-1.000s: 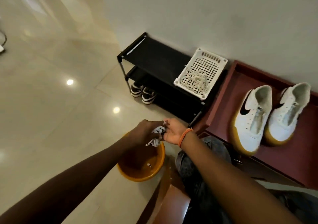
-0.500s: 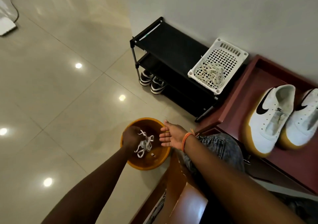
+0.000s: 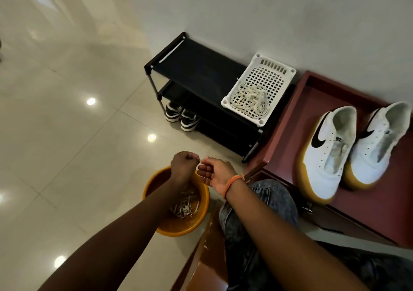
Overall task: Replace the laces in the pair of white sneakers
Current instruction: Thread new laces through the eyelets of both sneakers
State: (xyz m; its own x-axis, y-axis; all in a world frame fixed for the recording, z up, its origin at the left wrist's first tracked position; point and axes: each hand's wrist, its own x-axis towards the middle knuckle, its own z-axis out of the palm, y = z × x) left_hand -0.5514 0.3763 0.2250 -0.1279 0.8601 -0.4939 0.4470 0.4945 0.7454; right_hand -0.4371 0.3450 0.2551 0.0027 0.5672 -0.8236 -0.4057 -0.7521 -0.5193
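Both hands hang close together above the far rim of an orange bowl [image 3: 154, 184] on the tiled floor [image 3: 67, 134]; the left hand [image 3: 183, 165] is curled into a fist, knuckles up, and the right hand [image 3: 214, 172], with an orange band [image 3: 232, 184] at the wrist, has its fingers bent inward toward it; whether either hand pinches anything cannot be told, since the gap between them is small and dim.

In the bowl lies a tangle of old laces [image 3: 186, 203], partly hidden under the left forearm.

The two white sneakers [image 3: 330, 149] stand side by side, touching, on a dark red bench [image 3: 290, 138] to the right, toes toward the camera, with no laces in the eyelets; the right-hand one is cut off by the frame edge at its heel.

A white basket [image 3: 277, 66] sits on the near end of a black rack [image 3: 196, 67] against the wall; a coil of pale laces [image 3: 248, 100] rests in its near corner.

Under the rack a pair of black shoes [image 3: 182, 118] shows only at the toes; the rest is hidden by the shelf.

A knee in grey jeans [image 3: 263, 201] is beside the bowl.
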